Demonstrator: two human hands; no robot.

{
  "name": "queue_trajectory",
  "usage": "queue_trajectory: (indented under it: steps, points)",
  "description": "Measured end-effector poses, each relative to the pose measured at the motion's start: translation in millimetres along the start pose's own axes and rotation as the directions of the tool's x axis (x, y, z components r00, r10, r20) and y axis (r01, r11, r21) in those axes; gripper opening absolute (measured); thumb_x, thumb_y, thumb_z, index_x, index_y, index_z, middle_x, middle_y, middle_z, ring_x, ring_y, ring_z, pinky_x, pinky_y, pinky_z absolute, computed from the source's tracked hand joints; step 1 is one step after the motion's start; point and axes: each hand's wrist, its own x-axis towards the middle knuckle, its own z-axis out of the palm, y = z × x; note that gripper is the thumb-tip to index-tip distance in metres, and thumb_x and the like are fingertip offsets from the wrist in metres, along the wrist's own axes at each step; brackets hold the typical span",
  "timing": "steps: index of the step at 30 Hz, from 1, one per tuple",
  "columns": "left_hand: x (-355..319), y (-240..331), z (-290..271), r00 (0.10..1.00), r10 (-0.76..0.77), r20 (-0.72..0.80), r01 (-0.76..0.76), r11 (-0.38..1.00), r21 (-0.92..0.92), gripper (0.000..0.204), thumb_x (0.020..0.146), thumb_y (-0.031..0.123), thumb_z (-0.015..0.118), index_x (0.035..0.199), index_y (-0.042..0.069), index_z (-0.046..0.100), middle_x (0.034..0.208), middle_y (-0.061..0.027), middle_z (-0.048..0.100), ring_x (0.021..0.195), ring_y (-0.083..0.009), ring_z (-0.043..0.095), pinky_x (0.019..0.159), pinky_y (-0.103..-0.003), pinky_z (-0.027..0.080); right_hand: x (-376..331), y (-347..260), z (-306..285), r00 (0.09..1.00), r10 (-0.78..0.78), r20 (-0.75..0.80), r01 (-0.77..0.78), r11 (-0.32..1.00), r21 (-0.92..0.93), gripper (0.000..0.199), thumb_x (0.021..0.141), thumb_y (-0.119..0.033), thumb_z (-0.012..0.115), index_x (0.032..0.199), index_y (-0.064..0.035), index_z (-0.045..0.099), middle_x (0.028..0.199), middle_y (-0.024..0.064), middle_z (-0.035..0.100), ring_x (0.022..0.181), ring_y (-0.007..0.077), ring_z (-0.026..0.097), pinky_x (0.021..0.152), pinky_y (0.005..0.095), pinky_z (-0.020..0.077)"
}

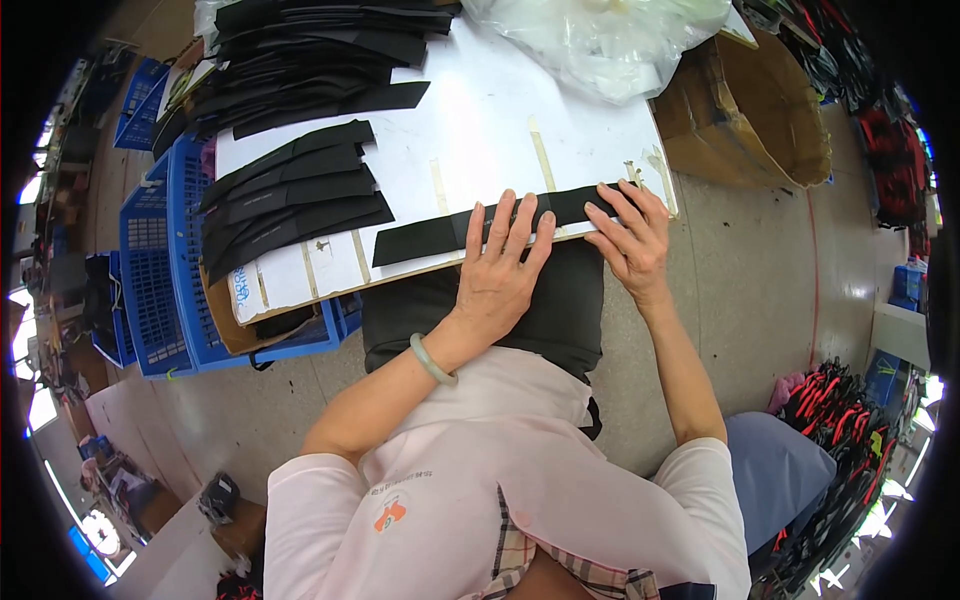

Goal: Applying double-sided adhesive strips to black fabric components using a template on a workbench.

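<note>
A long black fabric strip point(420, 241) lies along the near edge of the white tabletop point(480, 130). My left hand point(503, 258) rests on its middle, palm down with fingers spread; a pale green bangle point(432, 360) circles that wrist. At the strip's right end, the fingers of my right hand point(633, 240) lie apart on the cloth. Part of the strip is hidden under both hands. To the left, several similar black strips point(300, 190) overlap in a fanned row. A thicker pile of black strips point(310, 65) is stacked behind them.
A clear plastic bag point(610, 45) sits at the table's far right, beside an open cardboard box point(740, 110). Blue plastic crates point(185, 270) stand against the left side. Black and red goods point(840, 420) are heaped at lower right, near a grey-blue covered shape point(775, 465).
</note>
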Motion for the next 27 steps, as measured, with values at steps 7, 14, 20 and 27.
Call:
queue_trajectory:
  steps: [7,14,20,27]
  points:
    - [-1,-1,-1,0.999,0.012,0.04,-0.012,1.0,0.002,0.061,0.078,0.005,0.063,0.137,0.006,0.046,0.145,-0.0164,0.038,0.138,-0.0346,0.032,0.112,-0.053,0.022,1,-1,-1,1.0,0.015,0.009,-0.015,1.0,-0.004,0.033,0.075,-0.026,0.075,0.106,-0.016,0.072,0.119,0.001,0.064,0.117,0.0237,0.053,0.099,0.0417,0.0378]
    - [0,0,-4,0.998,0.005,0.059,-0.005,1.0,-0.003,0.07,0.075,0.004,0.067,0.14,0.006,0.041,0.148,-0.0164,0.035,0.14,-0.0344,0.029,0.113,-0.052,0.021,0,-2,-2,0.999,0.043,0.006,-0.043,0.999,0.017,0.034,0.075,-0.026,0.075,0.108,-0.0161,0.072,0.121,0.0004,0.064,0.118,0.0233,0.052,0.1,0.0412,0.0371]
    - [0,1,-5,0.998,-0.005,0.063,0.009,0.998,-0.063,0.072,0.075,0.004,0.067,0.141,0.005,0.04,0.149,-0.0166,0.034,0.14,-0.0344,0.029,0.113,-0.051,0.021,2,-4,-6,0.997,0.067,0.028,-0.068,0.997,0.036,0.034,0.076,-0.026,0.074,0.109,-0.0161,0.071,0.121,0.0006,0.064,0.119,0.0232,0.052,0.1,0.0408,0.0367]
    - [-1,-2,-3,1.0,0.015,0.009,-0.015,0.999,0.04,0.057,0.08,0.006,0.057,0.136,0.004,0.046,0.144,-0.0168,0.041,0.137,-0.0343,0.034,0.112,-0.05,0.023,14,-15,-3,0.995,0.088,-0.051,-0.085,0.994,0.069,0.03,0.073,-0.021,0.076,0.103,-0.0138,0.073,0.114,0.0021,0.066,0.114,0.0235,0.054,0.097,0.0404,0.0374]
